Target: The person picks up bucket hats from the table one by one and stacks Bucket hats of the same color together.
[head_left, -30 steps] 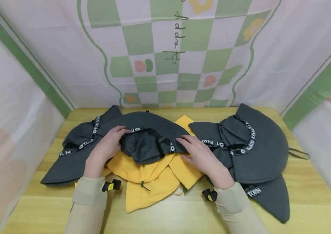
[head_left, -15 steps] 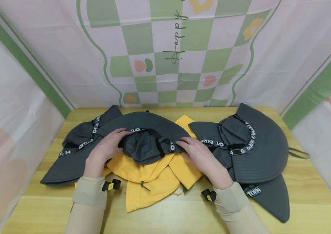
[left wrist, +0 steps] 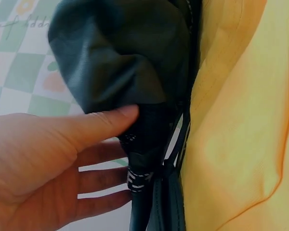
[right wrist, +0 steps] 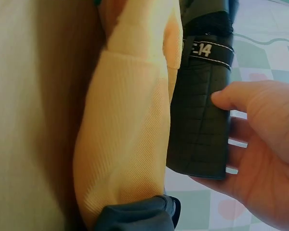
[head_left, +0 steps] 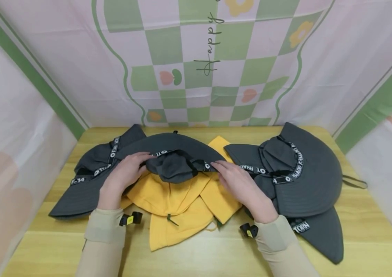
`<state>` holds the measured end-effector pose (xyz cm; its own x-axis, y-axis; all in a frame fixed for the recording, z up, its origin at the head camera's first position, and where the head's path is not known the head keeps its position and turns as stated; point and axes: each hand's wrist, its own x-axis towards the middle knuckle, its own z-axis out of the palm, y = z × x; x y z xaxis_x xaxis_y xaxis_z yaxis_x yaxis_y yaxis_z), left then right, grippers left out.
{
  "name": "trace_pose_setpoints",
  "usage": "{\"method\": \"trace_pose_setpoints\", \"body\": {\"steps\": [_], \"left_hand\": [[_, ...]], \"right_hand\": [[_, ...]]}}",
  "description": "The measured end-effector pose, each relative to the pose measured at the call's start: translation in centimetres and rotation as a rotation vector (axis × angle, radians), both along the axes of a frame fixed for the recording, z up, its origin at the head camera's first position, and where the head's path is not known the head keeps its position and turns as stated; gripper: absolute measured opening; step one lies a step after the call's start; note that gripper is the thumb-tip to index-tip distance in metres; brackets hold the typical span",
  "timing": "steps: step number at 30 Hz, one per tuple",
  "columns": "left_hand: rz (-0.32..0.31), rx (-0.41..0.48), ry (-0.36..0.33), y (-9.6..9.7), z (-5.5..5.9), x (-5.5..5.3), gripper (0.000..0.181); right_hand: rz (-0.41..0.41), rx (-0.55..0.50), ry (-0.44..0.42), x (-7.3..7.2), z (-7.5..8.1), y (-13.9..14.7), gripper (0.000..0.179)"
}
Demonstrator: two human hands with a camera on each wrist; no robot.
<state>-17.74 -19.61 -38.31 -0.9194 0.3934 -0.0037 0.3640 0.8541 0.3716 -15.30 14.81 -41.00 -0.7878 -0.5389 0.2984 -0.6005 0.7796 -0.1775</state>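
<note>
A dark grey wide-brimmed hat [head_left: 171,148] with a lettered band lies in the middle of the table, on top of a yellow hat [head_left: 173,204]. My left hand [head_left: 121,177] pinches its left brim, thumb on top and fingers beneath [left wrist: 106,126]. My right hand [head_left: 237,181] pinches the right brim the same way, thumb on the dark fabric [right wrist: 200,139]. The near edge of the grey hat [left wrist: 120,57] is lifted off the yellow hat [right wrist: 130,139]. Its crown sags between my hands.
Another grey hat [head_left: 88,173] lies at the left, partly under the middle one. Two or more stacked grey hats [head_left: 303,173] sit at the right, a cord trailing toward the right edge. The wooden table [head_left: 209,254] is walled by a patterned cloth backdrop [head_left: 196,61].
Both hands have raised the near brim of the middle grey hat, tilting it up and back. More of the yellow hat shows beneath.
</note>
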Motion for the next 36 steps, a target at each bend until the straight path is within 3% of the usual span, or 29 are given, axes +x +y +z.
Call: {"method": "trace_pose_setpoints", "body": {"steps": [11,19,24,29,33,36], "left_hand": [[0.005,0.145,0.126,1.0,0.0,-0.2,0.029],[-0.023,0.163,0.142,2.2,0.7,0.2,0.025],[0.0,0.184,0.087,2.4,0.8,0.2,0.029],[0.057,0.205,0.032,2.2,0.7,0.0,0.037],[0.12,0.198,-0.011,1.4,0.4,-0.2,0.053],[0.13,0.195,-0.047,0.7,0.1,-0.3,0.068]], "right_hand": [[-0.068,-0.097,0.107,-0.2,0.5,0.6,0.031],[-0.082,-0.128,0.143,-0.3,0.3,0.6,0.03],[-0.088,-0.222,0.19,-0.5,0.4,0.8,0.023],[-0.152,-0.294,0.178,-0.6,0.9,1.3,0.021],[-0.209,-0.336,0.156,-0.7,1.5,1.8,0.02],[-0.243,-0.366,0.141,-0.7,1.8,2.2,0.02]]}}
